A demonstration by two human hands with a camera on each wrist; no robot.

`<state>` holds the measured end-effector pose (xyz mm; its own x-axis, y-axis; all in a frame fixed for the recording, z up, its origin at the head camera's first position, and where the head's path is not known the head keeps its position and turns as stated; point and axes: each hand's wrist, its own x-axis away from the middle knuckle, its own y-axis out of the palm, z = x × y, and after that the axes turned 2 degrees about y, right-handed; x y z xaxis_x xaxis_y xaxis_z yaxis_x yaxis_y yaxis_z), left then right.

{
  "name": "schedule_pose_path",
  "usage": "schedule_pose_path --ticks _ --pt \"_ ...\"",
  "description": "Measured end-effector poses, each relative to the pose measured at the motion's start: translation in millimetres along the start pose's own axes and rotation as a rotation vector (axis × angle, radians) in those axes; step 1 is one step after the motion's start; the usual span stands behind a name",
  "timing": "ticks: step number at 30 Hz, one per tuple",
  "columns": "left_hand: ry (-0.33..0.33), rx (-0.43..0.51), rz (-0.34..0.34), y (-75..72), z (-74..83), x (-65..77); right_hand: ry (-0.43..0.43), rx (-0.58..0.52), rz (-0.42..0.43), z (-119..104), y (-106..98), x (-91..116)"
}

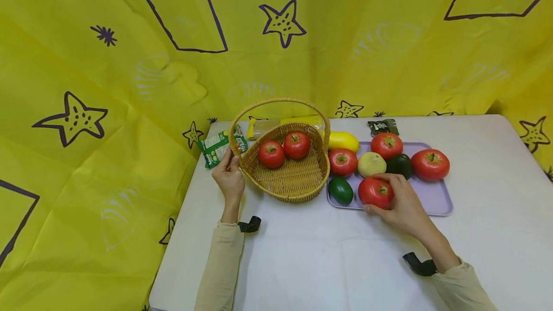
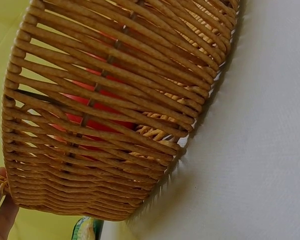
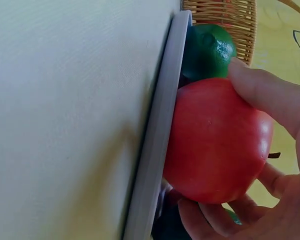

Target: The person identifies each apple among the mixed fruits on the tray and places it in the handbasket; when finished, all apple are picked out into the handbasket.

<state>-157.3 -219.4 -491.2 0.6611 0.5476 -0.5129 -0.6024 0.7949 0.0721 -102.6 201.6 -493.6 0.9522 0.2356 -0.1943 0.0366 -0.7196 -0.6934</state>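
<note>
My left hand [image 1: 230,176] grips the left foot of the handle on a wicker basket [image 1: 298,184]; in the left wrist view its fingers [image 2: 5,215] curl at the handle beside the woven wall. Two red apples [image 1: 271,154] lie inside the basket. My right hand [image 1: 402,203] holds another red apple [image 3: 217,145] between thumb and fingers, at the near edge of a lilac tray [image 1: 438,200]. Around it are a green fruit [image 1: 341,191], a pale yellow round fruit [image 1: 372,164], a dark green avocado [image 1: 399,166] and more red apples [image 1: 430,165].
Behind the basket lies a long yellow packet [image 1: 268,127], with a green packet [image 1: 220,145] to its left. A yellow oblong item [image 1: 345,141] sits between basket and tray. A small black packet [image 1: 383,127] lies behind the tray. The yellow patterned cloth [image 1: 311,71] hangs behind the table.
</note>
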Motion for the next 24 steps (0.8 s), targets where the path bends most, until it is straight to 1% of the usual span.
schedule_pose_path --ticks 4,7,12,15,19,24 --pt "0.004 0.002 0.003 0.0 -0.1 0.4 0.017 -0.022 0.005 1 -2 4" --pt "0.004 -0.002 -0.005 -0.5 -0.6 0.4 0.042 -0.035 0.035 2 -3 6" --pt "0.011 -0.003 -0.008 -0.3 -1.4 0.1 0.144 -0.102 0.068 1 -6 10" --pt "0.018 -0.004 -0.005 -0.2 -0.8 0.0 0.208 -0.127 0.052 -1 -10 9" --pt "0.021 -0.007 -0.011 -0.8 -0.5 -0.2 0.26 -0.159 0.021 -4 -16 7" --pt "0.007 -0.002 -0.01 -1.4 -1.2 -0.2 0.273 -0.213 -0.054 -10 -26 0"
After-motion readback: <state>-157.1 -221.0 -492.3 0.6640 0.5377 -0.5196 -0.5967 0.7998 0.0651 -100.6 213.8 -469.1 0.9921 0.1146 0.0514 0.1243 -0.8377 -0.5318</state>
